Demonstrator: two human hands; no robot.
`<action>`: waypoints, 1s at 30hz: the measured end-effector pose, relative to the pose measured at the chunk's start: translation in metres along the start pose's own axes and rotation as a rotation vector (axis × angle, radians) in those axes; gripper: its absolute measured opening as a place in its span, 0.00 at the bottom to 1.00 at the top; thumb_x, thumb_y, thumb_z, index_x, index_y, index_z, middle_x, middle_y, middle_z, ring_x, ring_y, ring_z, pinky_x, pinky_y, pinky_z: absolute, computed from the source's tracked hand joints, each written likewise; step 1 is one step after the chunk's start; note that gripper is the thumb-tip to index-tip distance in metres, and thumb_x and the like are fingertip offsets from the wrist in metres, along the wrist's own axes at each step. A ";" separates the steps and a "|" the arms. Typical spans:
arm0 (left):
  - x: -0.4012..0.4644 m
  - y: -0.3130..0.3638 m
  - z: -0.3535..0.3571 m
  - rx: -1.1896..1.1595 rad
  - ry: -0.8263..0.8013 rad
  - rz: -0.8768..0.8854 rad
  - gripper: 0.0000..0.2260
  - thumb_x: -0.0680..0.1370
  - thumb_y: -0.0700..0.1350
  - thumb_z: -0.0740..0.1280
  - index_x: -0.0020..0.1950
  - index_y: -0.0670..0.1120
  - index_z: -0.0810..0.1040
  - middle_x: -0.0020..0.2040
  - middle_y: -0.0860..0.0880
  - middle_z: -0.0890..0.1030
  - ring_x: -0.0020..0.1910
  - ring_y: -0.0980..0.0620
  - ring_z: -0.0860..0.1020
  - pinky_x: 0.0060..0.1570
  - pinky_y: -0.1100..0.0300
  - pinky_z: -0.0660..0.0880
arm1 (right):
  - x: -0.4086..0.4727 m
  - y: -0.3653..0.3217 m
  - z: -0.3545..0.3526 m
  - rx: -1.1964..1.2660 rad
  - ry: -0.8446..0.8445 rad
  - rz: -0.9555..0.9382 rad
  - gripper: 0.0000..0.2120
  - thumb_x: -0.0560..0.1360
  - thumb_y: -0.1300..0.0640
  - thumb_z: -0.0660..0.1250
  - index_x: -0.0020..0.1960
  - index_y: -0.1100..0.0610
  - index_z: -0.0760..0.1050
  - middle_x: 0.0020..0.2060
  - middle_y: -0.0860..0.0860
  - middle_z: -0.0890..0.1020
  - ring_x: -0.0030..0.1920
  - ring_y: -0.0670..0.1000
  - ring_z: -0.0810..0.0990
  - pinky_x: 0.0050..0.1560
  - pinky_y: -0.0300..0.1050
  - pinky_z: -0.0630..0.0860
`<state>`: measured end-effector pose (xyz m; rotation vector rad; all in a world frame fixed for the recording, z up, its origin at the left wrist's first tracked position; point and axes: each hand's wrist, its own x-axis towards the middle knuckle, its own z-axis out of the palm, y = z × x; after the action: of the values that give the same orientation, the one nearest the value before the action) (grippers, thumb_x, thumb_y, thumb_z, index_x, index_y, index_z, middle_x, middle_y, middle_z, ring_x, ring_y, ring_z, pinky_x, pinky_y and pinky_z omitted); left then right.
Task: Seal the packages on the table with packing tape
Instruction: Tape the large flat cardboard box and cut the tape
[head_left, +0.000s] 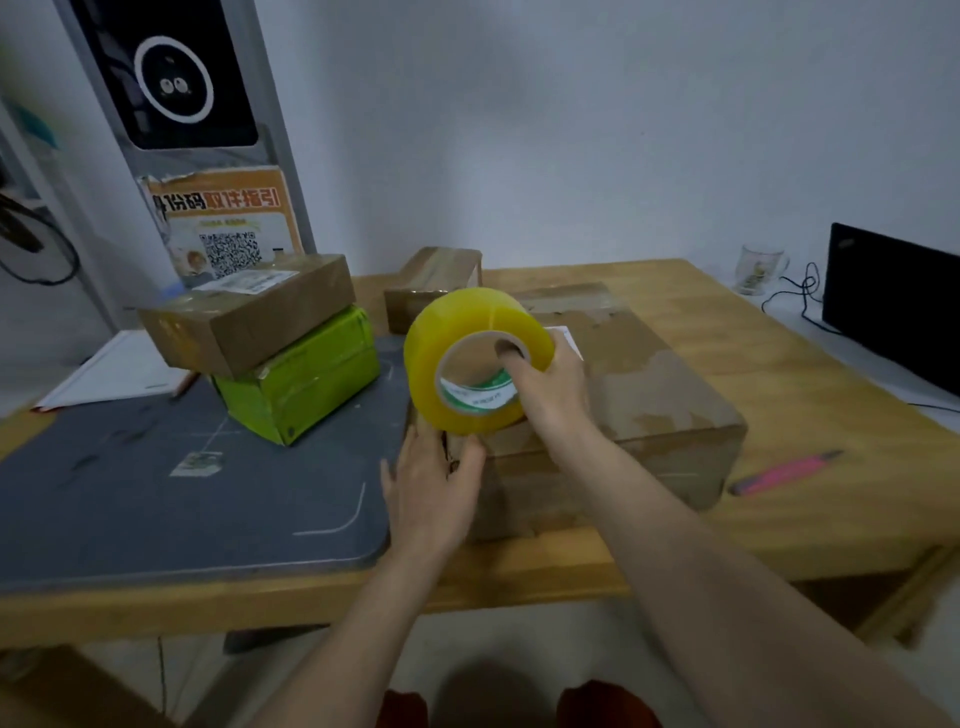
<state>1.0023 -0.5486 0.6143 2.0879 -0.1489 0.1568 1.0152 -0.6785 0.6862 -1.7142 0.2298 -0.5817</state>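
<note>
A big yellow roll of packing tape (457, 332) is held above the near left corner of a large brown cardboard box (660, 395). My right hand (550, 389) grips the roll with a finger hooked through its core. My left hand (431, 483) rests flat against the box's near left corner, just under the roll. At the left, a brown box with a shipping label (249, 306) lies on top of a green box (306, 374). A smaller brown box (431, 286) stands behind the roll.
A grey cutting mat (156, 493) covers the left part of the wooden table (779, 530). A pink utility knife (784, 470) lies right of the large box. A black laptop (893, 306), a glass mug (758, 267) and a cable sit at the far right. White paper (119, 371) is at the left.
</note>
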 end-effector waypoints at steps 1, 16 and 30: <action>0.006 0.003 -0.005 -0.009 0.011 0.085 0.25 0.69 0.63 0.58 0.65 0.59 0.71 0.66 0.58 0.74 0.70 0.52 0.67 0.73 0.46 0.59 | -0.001 0.000 -0.001 -0.024 0.001 0.012 0.09 0.75 0.52 0.71 0.51 0.52 0.72 0.40 0.45 0.77 0.41 0.42 0.76 0.36 0.37 0.72; 0.036 0.002 -0.035 0.228 -0.316 0.224 0.36 0.66 0.75 0.57 0.72 0.66 0.61 0.76 0.62 0.60 0.76 0.54 0.57 0.73 0.39 0.53 | 0.009 -0.006 -0.038 -0.281 -0.056 0.027 0.08 0.71 0.63 0.70 0.49 0.61 0.81 0.45 0.59 0.84 0.47 0.59 0.82 0.49 0.55 0.78; 0.048 0.042 -0.018 0.356 -0.337 0.257 0.45 0.59 0.77 0.63 0.69 0.51 0.69 0.67 0.53 0.72 0.64 0.52 0.70 0.60 0.54 0.70 | 0.009 0.007 -0.083 -0.324 0.134 0.033 0.08 0.69 0.50 0.76 0.39 0.48 0.77 0.37 0.47 0.81 0.41 0.51 0.79 0.46 0.54 0.78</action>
<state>1.0412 -0.5556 0.6677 2.4318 -0.6343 -0.0190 0.9828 -0.7550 0.6920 -1.9797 0.4679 -0.6624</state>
